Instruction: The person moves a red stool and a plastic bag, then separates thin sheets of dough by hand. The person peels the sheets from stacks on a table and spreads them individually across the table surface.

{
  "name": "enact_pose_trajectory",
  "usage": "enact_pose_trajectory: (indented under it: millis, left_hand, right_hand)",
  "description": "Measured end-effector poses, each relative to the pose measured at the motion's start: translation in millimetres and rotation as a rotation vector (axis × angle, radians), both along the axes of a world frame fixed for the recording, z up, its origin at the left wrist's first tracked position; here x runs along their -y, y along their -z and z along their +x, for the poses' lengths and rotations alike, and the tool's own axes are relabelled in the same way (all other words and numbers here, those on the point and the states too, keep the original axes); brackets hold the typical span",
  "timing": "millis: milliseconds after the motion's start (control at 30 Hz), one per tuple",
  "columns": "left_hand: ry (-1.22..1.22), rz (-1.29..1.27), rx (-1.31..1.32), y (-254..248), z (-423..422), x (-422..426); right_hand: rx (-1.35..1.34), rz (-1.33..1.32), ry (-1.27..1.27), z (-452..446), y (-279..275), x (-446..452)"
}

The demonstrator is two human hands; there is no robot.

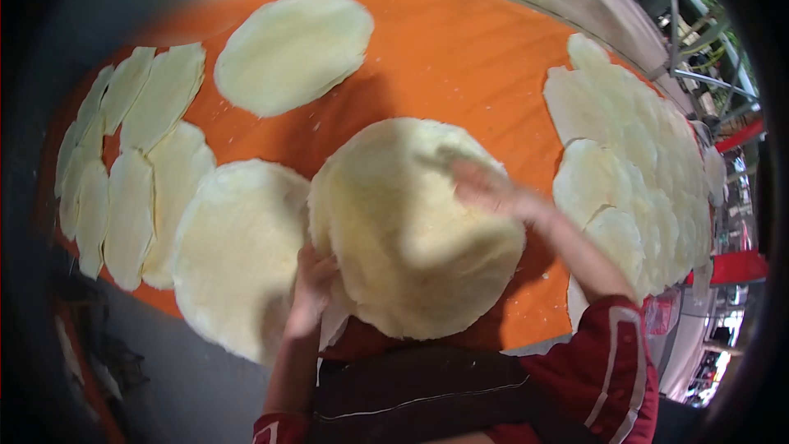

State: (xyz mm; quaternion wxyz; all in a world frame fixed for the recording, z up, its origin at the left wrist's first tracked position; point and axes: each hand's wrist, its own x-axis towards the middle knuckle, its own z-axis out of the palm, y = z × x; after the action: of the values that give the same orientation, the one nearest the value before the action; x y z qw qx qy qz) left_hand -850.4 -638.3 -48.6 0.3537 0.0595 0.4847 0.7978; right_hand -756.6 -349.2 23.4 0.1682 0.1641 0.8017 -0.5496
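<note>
A big, pale round sheet of thin dough (pixel 411 279), seemingly the top of a stack, lies in front of me at the middle of the table. At its left edge my left hand (pixel 315 275) has its fingers curled around the rim of a dough sheet; a loose flap hangs just below that hand. Over the upper right part of the round sheet is my right hand (pixel 485 187), smeared by motion, so its fingers are not clear. Another pale round stack (pixel 234 247) sits to the left, partly behind my left forearm.
An orange cloth (pixel 460 49) covers the table. Toward the back left lies another round pile (pixel 296 49). Several folded or oval sheets (pixel 131 205) line the left end. Many overlapping sheets (pixel 633 164) spread along the right side. A metal frame (pixel 674 16) stands beyond the far right edge.
</note>
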Motion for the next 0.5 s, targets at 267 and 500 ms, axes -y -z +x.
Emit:
enact_pose_trajectory:
  millis: [267,500]
  left_hand:
    - [0.155,-0.38,-0.512,-29.1,8.8,-25.2]
    - [-0.011,-0.163,0.048,-26.9,0.0,23.4]
  right_hand:
    - [-0.181,-0.277,0.265,-3.0,29.9,116.8]
    - [0.091,-0.499,0.633,41.7,-15.8,-97.3]
